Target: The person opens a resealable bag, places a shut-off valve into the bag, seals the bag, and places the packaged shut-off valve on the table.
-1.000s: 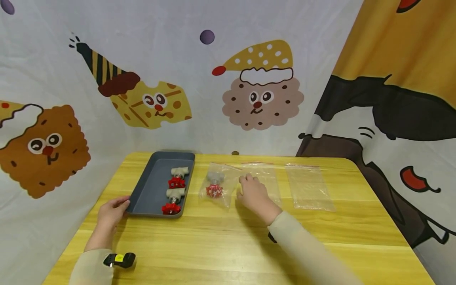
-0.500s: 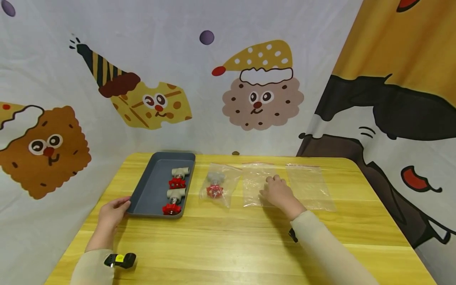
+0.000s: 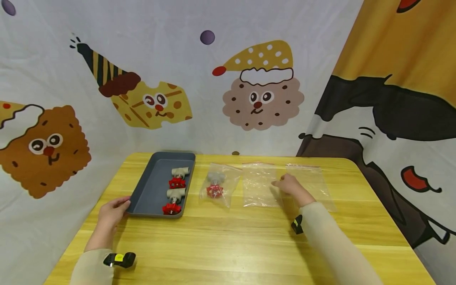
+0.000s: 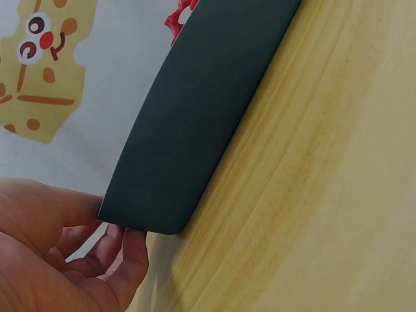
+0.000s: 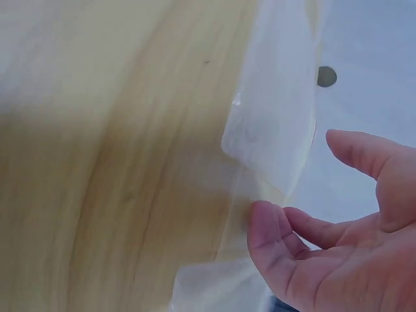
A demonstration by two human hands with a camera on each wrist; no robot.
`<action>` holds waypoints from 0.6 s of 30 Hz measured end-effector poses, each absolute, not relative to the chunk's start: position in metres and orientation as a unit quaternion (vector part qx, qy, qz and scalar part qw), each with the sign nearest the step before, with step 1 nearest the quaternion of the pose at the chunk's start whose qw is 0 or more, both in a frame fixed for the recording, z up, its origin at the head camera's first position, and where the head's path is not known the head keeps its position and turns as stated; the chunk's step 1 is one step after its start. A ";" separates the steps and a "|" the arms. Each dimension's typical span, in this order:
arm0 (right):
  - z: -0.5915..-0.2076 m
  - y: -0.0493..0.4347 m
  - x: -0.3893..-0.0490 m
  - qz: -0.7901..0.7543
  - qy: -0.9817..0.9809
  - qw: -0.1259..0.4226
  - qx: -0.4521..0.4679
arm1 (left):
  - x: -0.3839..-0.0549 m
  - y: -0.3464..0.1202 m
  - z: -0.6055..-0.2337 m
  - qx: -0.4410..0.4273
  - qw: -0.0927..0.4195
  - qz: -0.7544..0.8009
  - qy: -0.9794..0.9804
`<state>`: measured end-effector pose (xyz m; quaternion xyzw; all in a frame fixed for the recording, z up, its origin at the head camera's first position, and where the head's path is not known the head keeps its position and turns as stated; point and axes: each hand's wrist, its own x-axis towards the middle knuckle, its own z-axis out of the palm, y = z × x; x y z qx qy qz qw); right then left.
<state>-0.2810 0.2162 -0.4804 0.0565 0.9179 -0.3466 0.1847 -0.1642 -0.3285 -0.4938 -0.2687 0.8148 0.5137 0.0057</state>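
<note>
At the near left corner of a grey tray [image 3: 146, 198], my left hand [image 3: 111, 213] pinches the rim between thumb and fingers, as the left wrist view also shows [image 4: 71, 240]. Two pipe valves with red handwheels lie along the tray's right side, a rear valve [image 3: 178, 177] and a front valve [image 3: 172, 201]. A third valve [image 3: 215, 186] is inside a clear zip bag [image 3: 229, 182] right of the tray. My right hand [image 3: 292, 186], thumb apart from its fingers, hovers between the flat middle zip bag [image 3: 260, 186] and the right zip bag [image 3: 313, 186], holding nothing.
The bags and tray stand along the back of a wooden table [image 3: 221, 245]. A cartoon-printed cloth [image 3: 213, 138] hangs directly behind the table and at its sides. Each wrist wears a black camera band [image 3: 120, 259].
My right hand has moved rightward, from the left edge of the middle bag, across it, to the gap before the right bag. My left hand and the tray have stayed put.
</note>
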 end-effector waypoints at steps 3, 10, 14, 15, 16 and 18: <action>-0.484 0.217 -0.288 -0.362 0.908 0.194 0.076 | -0.164 -0.329 -0.494 -0.269 0.008 0.516 0.813; -0.488 0.212 -0.300 -0.385 0.897 0.197 0.094 | -0.165 -0.332 -0.496 -0.270 0.008 0.520 0.810; -0.487 0.203 -0.299 -0.337 0.919 0.178 0.101 | -0.166 -0.332 -0.497 -0.269 0.007 0.520 0.810; -0.487 0.201 -0.298 -0.318 0.928 0.170 0.096 | -0.166 -0.332 -0.497 -0.268 0.007 0.519 0.811; -0.487 0.200 -0.297 -0.297 0.937 0.160 0.090 | -0.165 -0.332 -0.497 -0.268 0.007 0.519 0.812; -0.487 0.197 -0.296 -0.266 0.950 0.142 0.078 | -0.165 -0.331 -0.496 -0.270 0.006 0.516 0.813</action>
